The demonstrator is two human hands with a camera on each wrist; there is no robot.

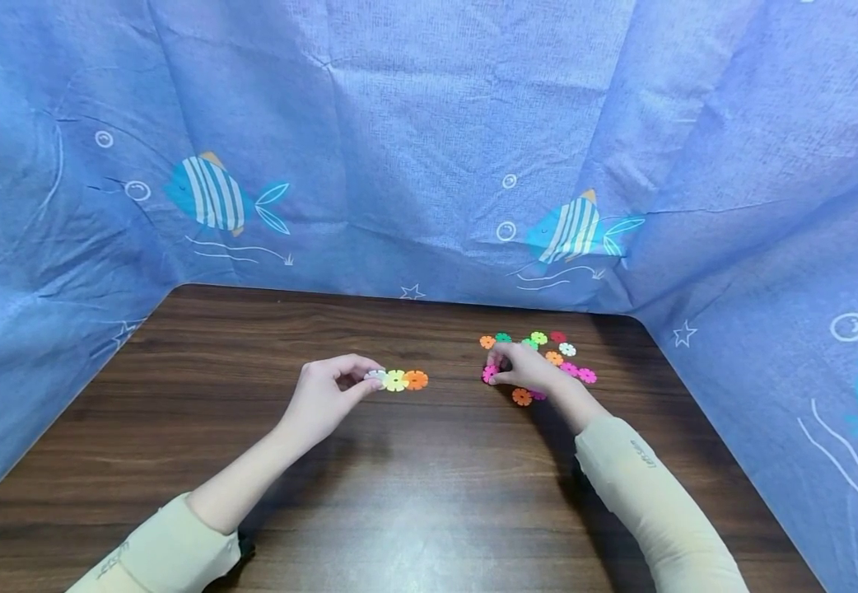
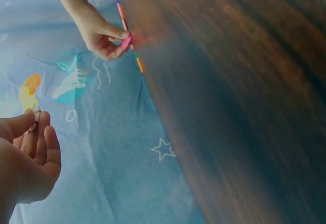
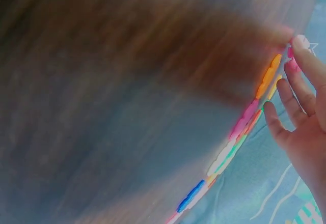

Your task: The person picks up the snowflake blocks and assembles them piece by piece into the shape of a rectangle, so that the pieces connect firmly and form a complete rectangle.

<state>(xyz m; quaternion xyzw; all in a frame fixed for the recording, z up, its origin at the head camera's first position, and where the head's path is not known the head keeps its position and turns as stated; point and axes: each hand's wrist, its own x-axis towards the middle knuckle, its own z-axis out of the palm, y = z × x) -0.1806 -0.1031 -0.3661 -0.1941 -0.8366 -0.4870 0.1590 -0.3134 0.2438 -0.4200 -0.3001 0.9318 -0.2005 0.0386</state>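
Perhaps my left hand, pinching the chain only at left, is risking a break, my right hand pinching a disc.

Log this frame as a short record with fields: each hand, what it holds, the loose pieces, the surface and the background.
Left hand: pinches the white end of a three-piece row, held above the table
Row order: white, yellow, orange, with white nearest the left hand
Right hand: pinches a pink piece between its fingers
Loose pieces: flower-shaped, mixed colors, around the right hand
Surface: dark wood-grain table
Background: blue cloth printed with striped fish
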